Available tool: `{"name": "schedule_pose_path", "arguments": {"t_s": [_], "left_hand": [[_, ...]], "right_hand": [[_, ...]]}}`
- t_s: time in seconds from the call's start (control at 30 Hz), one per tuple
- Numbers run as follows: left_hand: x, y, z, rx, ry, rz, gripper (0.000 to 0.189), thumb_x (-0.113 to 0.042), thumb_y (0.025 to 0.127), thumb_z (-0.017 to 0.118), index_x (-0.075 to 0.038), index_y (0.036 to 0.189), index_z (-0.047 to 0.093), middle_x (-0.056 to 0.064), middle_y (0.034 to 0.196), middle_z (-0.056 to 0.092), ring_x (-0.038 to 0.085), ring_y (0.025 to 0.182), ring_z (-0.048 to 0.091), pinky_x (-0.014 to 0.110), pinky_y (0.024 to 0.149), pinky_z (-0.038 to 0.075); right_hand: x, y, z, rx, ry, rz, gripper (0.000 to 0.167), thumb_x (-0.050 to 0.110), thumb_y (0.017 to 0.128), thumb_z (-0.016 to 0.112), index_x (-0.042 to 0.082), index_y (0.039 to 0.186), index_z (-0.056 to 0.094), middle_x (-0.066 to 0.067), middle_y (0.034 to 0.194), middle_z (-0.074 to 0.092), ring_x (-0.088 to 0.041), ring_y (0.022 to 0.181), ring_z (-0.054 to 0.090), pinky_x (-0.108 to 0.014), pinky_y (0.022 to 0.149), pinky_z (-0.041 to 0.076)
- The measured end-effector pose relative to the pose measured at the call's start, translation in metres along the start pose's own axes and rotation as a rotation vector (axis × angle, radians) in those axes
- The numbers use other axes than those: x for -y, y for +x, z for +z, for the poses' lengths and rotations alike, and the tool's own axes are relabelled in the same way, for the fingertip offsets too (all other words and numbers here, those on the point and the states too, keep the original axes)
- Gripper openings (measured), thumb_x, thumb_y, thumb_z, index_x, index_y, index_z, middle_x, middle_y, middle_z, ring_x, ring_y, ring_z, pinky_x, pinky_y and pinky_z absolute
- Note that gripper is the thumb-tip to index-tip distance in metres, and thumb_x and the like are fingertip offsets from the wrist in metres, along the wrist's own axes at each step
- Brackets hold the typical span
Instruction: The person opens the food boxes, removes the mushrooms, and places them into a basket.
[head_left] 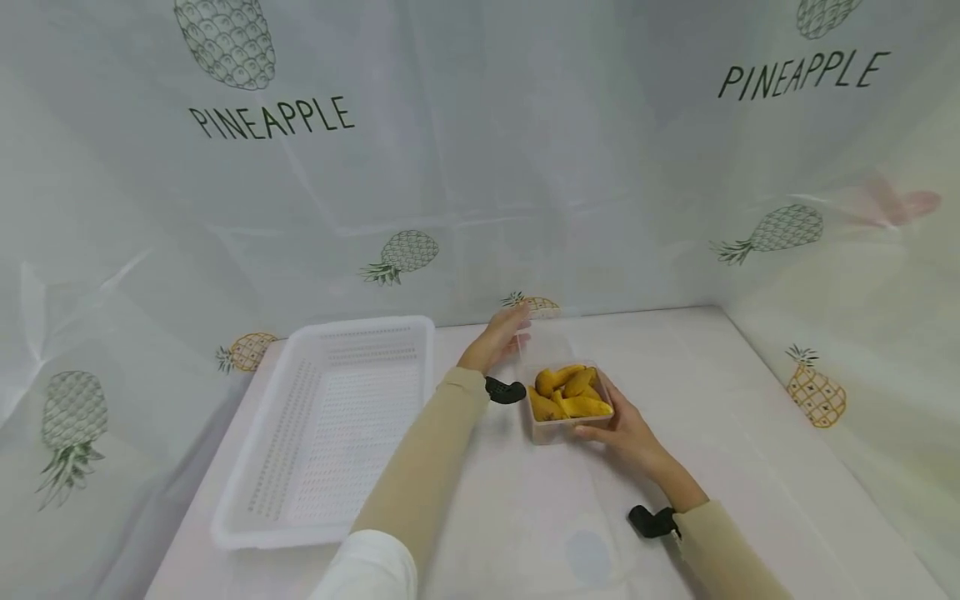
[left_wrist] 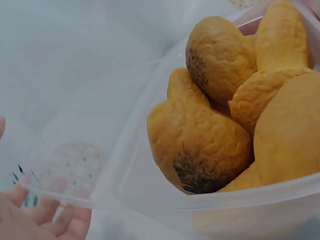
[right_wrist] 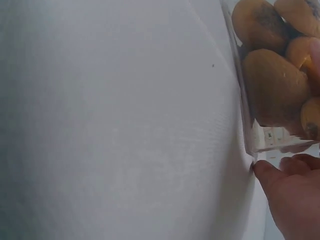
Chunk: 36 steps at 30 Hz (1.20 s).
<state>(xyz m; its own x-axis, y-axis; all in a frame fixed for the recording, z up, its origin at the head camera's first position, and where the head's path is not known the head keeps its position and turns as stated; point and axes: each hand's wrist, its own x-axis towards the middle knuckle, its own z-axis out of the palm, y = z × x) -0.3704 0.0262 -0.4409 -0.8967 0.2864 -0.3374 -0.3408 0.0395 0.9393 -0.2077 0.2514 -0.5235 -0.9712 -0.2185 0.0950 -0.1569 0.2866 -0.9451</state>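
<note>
A clear plastic box with a raised see-through lid holds several yellow-brown, bulbous pieces with narrow necks and, on some, dark scorched-looking patches. My right hand grips the box at its right side, thumb by the front wall and fingers along the far right side. At the lid's left edge is my left hand; the left wrist view shows its loosely straight fingers behind the transparent lid's lower edge, with the thumb away from it.
A white slotted plastic basket stands on the left of the white-covered table. Sheeting printed with pineapples hangs behind and on both sides. Black cameras sit on the wrists.
</note>
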Motion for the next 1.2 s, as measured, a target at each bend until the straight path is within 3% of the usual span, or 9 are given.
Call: {"name": "schedule_pose_path", "arguments": {"t_s": [0.13,0.3,0.5,0.63,0.73,0.83,1.07,1.2], "left_hand": [[-0.01,-0.006,0.004,-0.048,0.169,0.079,0.069,-0.046,0.101,0.055,-0.011,0.155,0.03,0.014,0.155,0.038,0.034,0.137,0.041,0.047,0.109,0.039],[-0.022,-0.018,0.008,-0.056,0.357,0.186,0.072,-0.05,0.1,0.054,-0.015,0.157,0.028,0.014,0.161,0.024,0.034,0.144,0.029,0.053,0.114,0.029],[-0.031,-0.029,0.004,-0.109,0.561,0.304,0.074,-0.057,0.097,0.056,-0.019,0.156,0.032,0.015,0.159,0.026,0.042,0.144,0.023,0.062,0.11,0.029],[-0.031,-0.037,0.001,-0.094,0.686,0.435,0.069,-0.05,0.098,0.057,-0.015,0.154,0.036,0.012,0.158,0.031,0.037,0.144,0.024,0.058,0.114,0.023],[-0.029,-0.043,0.001,-0.033,0.764,0.543,0.065,-0.044,0.099,0.06,-0.013,0.152,0.039,0.008,0.157,0.034,0.03,0.145,0.025,0.053,0.117,0.015],[-0.026,-0.049,0.001,0.069,0.815,0.625,0.061,-0.038,0.099,0.064,-0.015,0.151,0.041,0.006,0.157,0.035,0.024,0.146,0.026,0.05,0.119,0.012],[-0.02,-0.062,0.01,0.347,0.869,0.702,0.061,-0.031,0.095,0.07,-0.015,0.149,0.046,0.002,0.154,0.039,0.019,0.14,0.035,0.036,0.11,0.038],[-0.019,-0.063,0.019,0.44,0.894,0.721,0.06,-0.033,0.093,0.073,-0.016,0.146,0.05,-0.001,0.151,0.044,0.018,0.141,0.036,0.037,0.112,0.035]], "right_hand": [[0.0,0.0,-0.003,-0.006,-0.038,0.014,0.106,0.02,0.085,0.082,0.02,0.162,0.009,-0.019,0.165,0.007,-0.042,0.149,0.009,-0.061,0.112,0.024],[0.002,0.0,-0.01,-0.005,-0.048,0.02,0.109,0.019,0.086,0.082,0.014,0.162,0.004,-0.018,0.165,0.004,-0.041,0.149,0.01,-0.055,0.11,0.032],[0.013,-0.004,-0.021,-0.013,0.057,-0.018,0.102,0.011,0.09,0.076,0.014,0.162,0.004,-0.021,0.164,0.009,-0.041,0.148,0.013,-0.046,0.111,0.024],[0.018,-0.008,-0.024,-0.023,0.117,-0.033,0.098,0.007,0.092,0.073,0.014,0.162,0.004,-0.022,0.164,0.01,-0.039,0.149,0.012,-0.041,0.113,0.022],[0.018,-0.011,-0.025,-0.044,0.128,-0.039,0.098,0.005,0.091,0.074,0.013,0.162,0.006,-0.022,0.163,0.012,-0.039,0.149,0.013,-0.036,0.113,0.025],[0.017,-0.012,-0.024,-0.068,0.128,-0.047,0.099,0.004,0.089,0.075,0.013,0.162,0.009,-0.021,0.163,0.014,-0.038,0.148,0.015,-0.029,0.112,0.028],[0.015,-0.012,-0.023,-0.086,0.147,-0.077,0.099,0.0,0.087,0.076,0.012,0.161,0.012,-0.024,0.162,0.016,-0.041,0.147,0.017,-0.024,0.11,0.031],[0.013,-0.01,-0.018,-0.067,0.161,-0.072,0.1,-0.001,0.086,0.076,0.01,0.161,0.011,-0.024,0.162,0.015,-0.041,0.147,0.016,-0.02,0.109,0.03]]}}
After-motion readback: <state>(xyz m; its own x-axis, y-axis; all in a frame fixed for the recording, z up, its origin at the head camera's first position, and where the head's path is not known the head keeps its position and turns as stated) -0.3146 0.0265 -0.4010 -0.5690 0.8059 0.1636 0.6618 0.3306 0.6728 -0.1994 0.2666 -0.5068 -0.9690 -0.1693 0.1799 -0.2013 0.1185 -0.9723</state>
